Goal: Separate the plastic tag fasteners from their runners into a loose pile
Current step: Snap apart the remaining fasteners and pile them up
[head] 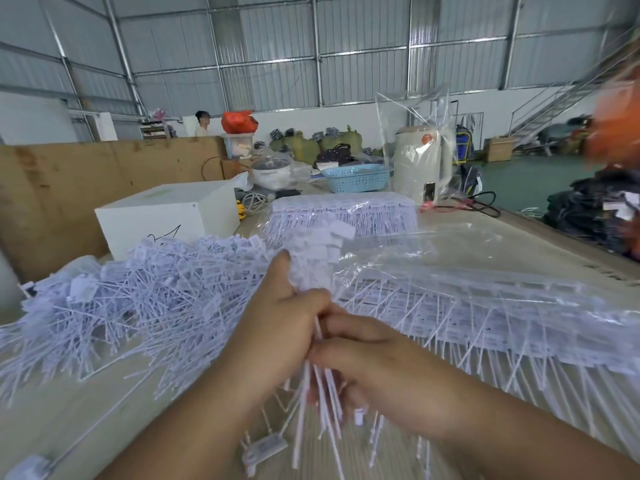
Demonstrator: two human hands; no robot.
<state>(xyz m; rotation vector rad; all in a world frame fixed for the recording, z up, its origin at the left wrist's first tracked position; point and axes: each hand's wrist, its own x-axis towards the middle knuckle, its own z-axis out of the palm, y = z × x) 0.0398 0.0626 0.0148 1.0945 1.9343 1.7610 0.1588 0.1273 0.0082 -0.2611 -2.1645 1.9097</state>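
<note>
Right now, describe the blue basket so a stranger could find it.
Look to the far end of the table, behind the bagged fasteners. The basket sits just left of the tall cream kettle. It is the only light blue, perforated container there.

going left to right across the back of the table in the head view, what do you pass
white box → lidded white cooker pot → blue plastic basket → cream electric kettle
</note>
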